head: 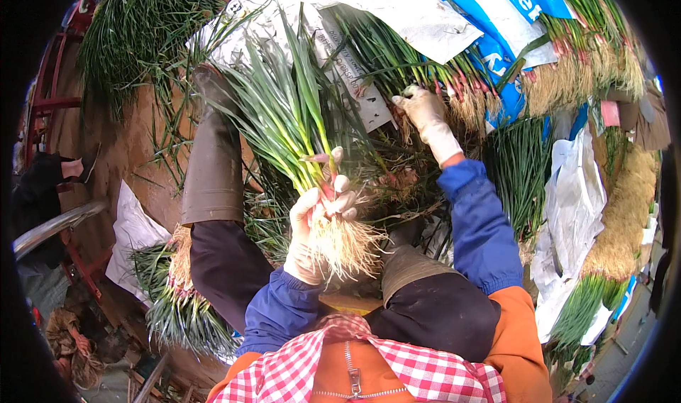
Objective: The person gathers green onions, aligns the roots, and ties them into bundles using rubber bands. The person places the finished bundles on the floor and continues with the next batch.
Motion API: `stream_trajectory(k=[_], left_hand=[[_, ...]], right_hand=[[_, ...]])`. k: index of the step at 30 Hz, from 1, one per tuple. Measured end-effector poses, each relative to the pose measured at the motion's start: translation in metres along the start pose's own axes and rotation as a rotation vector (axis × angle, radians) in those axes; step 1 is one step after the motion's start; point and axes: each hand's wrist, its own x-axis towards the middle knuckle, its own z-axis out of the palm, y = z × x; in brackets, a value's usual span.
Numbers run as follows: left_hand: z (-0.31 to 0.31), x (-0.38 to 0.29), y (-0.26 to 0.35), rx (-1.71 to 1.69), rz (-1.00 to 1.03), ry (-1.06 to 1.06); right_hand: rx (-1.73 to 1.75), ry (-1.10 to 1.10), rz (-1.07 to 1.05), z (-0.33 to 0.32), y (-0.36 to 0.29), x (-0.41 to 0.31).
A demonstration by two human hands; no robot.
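My left hand (306, 238), in a pale glove, is closed around a bunch of green garlic plants (298, 131) just above their pale roots. The leaves fan up and to the left. My right hand (423, 110), gloved too, is at the base of more leafy plants (385, 54) at the upper right, its fingers curled beside the stems; whether it grips any is unclear. Right beside it, a row of reddish stems with roots (473, 97) lies on a blue and white plastic sack (500, 46).
Cut green leaves (143, 36) are heaped at the upper left. Rooted bundles lie at the upper right (585, 78), far right (622, 206) and lower left (183, 312). A red metal frame (53, 102) and metal bars stand at the left. Parts of other people show at the edges.
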Motion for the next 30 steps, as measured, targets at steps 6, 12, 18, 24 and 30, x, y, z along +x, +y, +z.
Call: stream_trajectory(k=[6, 12, 18, 24, 30], left_hand=[[0.005, -0.003, 0.017, -0.126, 0.091, -0.315], [0.007, 0.002, 0.012, 0.063, 0.054, -0.2], [0.003, 0.005, -0.015, 0.176, 0.083, 0.281], [-0.026, 0.016, -0.03, 0.443, -0.048, 0.373], [-0.004, -0.001, -0.019, -0.027, -0.057, -0.07]], right_hand=[[0.041, -0.284, -0.554, -0.013, -0.037, -0.063], [-0.288, -0.105, -0.121, -0.014, -0.003, 0.001], [0.188, -0.198, -0.135, -0.011, 0.032, 0.036], [0.024, -0.399, -0.351, 0.008, -0.047, -0.084], [1.04, -0.395, 0.014, 0.014, -0.021, -0.08]])
